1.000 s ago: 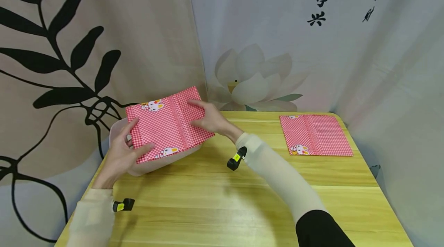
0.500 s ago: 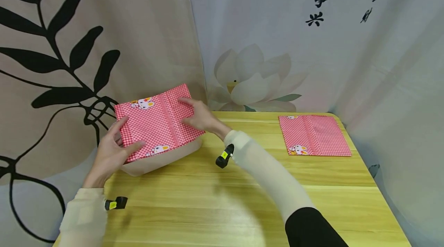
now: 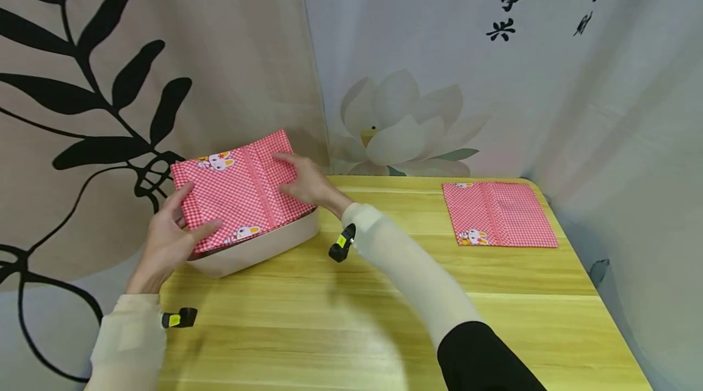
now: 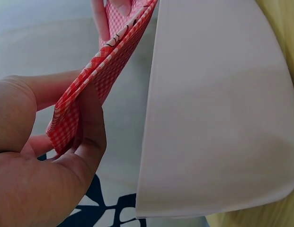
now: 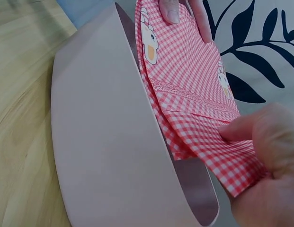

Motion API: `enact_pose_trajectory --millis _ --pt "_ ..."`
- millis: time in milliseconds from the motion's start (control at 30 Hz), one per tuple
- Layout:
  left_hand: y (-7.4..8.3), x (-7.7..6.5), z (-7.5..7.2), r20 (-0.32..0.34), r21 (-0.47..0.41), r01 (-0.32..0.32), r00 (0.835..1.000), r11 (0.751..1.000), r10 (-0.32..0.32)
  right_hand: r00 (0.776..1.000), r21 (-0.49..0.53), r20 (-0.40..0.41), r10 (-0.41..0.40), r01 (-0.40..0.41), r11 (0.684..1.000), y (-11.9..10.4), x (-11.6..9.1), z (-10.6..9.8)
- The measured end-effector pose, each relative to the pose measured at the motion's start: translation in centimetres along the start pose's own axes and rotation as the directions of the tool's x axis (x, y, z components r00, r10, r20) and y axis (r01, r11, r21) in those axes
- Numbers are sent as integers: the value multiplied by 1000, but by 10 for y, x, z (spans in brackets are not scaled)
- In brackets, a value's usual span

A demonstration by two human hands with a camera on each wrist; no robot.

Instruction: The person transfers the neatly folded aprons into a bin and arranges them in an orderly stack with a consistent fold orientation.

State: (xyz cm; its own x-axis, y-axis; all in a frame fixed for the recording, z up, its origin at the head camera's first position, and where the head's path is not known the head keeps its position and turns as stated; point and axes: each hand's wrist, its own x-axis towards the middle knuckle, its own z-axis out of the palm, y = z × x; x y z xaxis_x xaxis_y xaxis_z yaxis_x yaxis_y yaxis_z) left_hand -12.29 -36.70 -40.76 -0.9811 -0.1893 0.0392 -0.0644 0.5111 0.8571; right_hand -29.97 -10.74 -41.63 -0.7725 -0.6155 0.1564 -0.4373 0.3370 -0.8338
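A folded red-and-white checked cloth (image 3: 233, 196) with printed rabbits lies tilted over the open top of a pale storage bin (image 3: 263, 254) at the table's left. My left hand (image 3: 165, 238) pinches the cloth's left edge, thumb on one face and fingers behind, as the left wrist view shows. On the opposite edge, my right hand (image 3: 307, 183) grips the cloth between thumb and fingers. From the right wrist view, the cloth's folded layers (image 5: 173, 125) hang at the bin's rim, with part of the hollow inside (image 5: 199, 189) showing below them.
A second folded checked cloth (image 3: 500, 214) with rabbits lies flat at the back right of the wooden table (image 3: 329, 318). Printed curtains (image 3: 417, 61) hang close behind the table. A small black device with a yellow mark sits on each wrist.
Both hands have carried the cloth leftward, farther over the bin. More of the bin's front wall and rim now shows below it. The second cloth has stayed put.
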Motion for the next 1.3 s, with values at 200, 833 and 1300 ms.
enact_pose_trajectory --millis 200,833,1300 --pt "-4 3 -3 -7 -5 8 1000 1000 -8 1000 15 1 5 -5 1000 1 6 8" --pt "-21 6 -3 -13 203 25 1000 979 -23 999 -63 29 14 -13 998 11 13 25" --pt "-22 8 -1 25 323 47 998 945 -58 992 -169 112 63 -44 985 15 13 28"
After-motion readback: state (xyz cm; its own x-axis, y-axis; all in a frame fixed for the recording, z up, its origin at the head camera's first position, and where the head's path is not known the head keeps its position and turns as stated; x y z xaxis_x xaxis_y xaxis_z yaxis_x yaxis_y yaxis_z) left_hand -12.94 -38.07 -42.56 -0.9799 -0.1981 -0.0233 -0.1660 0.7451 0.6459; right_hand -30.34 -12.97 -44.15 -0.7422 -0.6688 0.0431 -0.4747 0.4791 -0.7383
